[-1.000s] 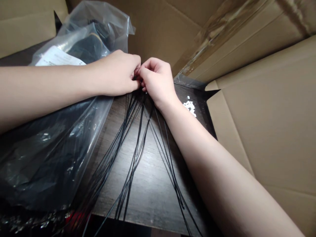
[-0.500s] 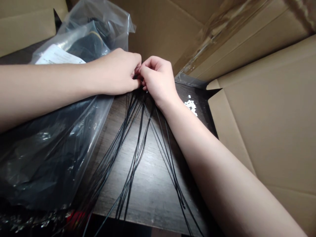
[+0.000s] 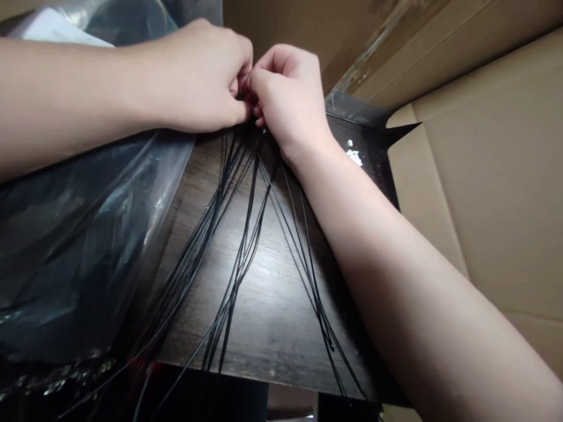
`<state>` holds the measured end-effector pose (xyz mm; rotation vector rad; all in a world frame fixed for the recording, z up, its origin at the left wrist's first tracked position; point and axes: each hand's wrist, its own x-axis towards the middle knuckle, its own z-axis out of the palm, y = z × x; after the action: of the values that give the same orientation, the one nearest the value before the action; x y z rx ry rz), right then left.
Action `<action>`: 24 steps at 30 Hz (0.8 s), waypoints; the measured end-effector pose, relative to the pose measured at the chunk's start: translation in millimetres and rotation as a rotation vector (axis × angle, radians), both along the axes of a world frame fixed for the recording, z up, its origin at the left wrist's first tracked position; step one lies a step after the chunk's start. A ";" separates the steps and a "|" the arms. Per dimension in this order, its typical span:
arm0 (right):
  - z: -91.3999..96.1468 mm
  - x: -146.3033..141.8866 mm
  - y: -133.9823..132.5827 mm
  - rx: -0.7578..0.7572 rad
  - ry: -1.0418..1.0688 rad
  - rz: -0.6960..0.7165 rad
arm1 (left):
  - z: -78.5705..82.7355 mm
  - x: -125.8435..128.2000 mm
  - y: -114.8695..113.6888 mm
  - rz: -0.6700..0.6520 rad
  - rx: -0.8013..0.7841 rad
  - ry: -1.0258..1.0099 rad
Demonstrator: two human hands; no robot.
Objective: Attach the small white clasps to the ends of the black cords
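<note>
While thin black wires (image 3: 241, 264) are fanning down the frame's centre, the left hand (image 3: 209, 79) and right hand (image 3: 295, 97) are touching at upper centre, fingers curled inward, their grip impossible to tell.

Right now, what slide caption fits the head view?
Left hand and right hand close together, black cords fanning out from beneath them over a dark tabletop, plastic bag at left.

Text: none readable | clear strip (image 3: 357, 110) by the cardboard (image 3: 492, 176): faint marks, too blurred to make out
</note>
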<state>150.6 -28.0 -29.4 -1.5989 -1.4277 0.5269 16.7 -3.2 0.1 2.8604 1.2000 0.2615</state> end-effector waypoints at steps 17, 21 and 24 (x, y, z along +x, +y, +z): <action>-1.4 1.1 -0.5 0.021 0.034 0.018 | 6.3 -7.2 -2.7 -0.013 -0.060 0.053; -1.3 0.7 -1.0 0.024 0.041 0.026 | 6.3 -7.9 -1.6 -0.021 -0.053 0.046; -1.5 1.0 -1.1 0.006 0.034 0.020 | 5.9 -8.3 -1.0 -0.029 -0.052 0.027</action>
<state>151.6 -29.1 -30.9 -1.5657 -1.4198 0.5579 8.3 -4.2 6.0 2.8430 1.1509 0.1880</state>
